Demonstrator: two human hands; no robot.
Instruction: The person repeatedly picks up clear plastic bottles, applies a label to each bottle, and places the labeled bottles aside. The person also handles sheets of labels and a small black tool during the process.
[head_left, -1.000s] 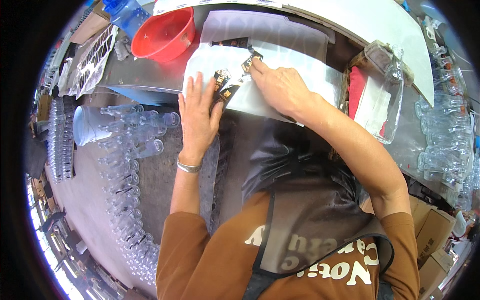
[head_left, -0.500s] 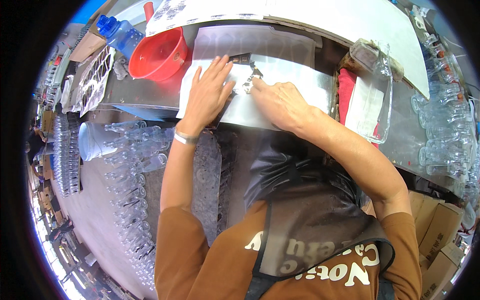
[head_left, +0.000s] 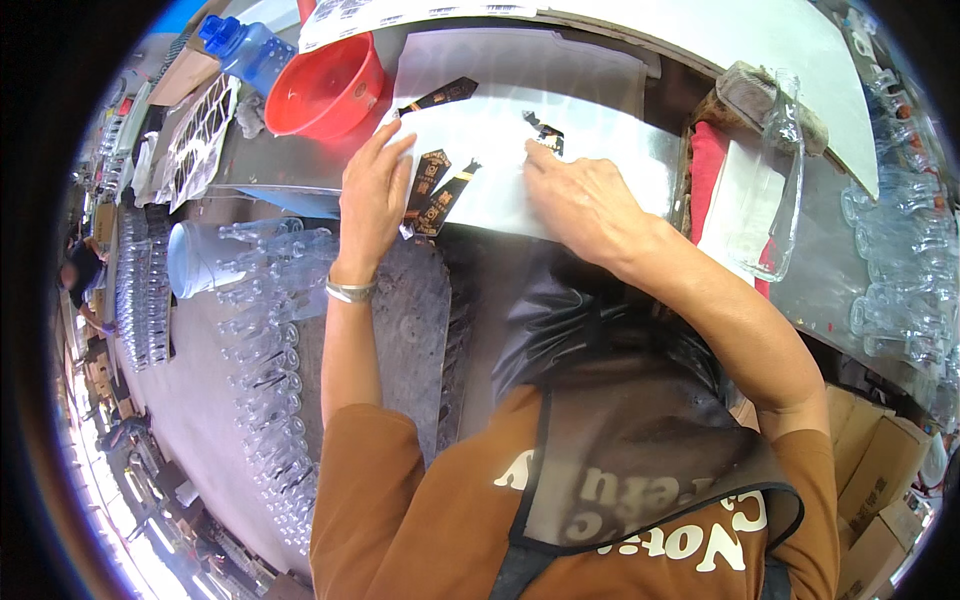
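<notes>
Head view: the left hand (head_left: pixel 372 195) lies flat, fingers spread, pressing the white sheet (head_left: pixel 600 150) near the worktop's (head_left: pixel 250 165) front edge, black labels (head_left: pixel 435 190) just beside its fingertips. The right hand (head_left: pixel 585 200), loosely curled, pinches another black label (head_left: pixel 545 135) on the sheet.

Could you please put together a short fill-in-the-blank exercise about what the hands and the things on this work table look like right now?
1. The left hand lies flat on the white backing sheet, beside small black and ____ labels.
2. The plastic bowl beyond the left hand is ____ in colour.
3. The right hand has its fingertips at a small black label on the ____ sheet.
4. A metal ____ sits on the left wrist.

Missing words: gold; red; white; bracelet
</notes>
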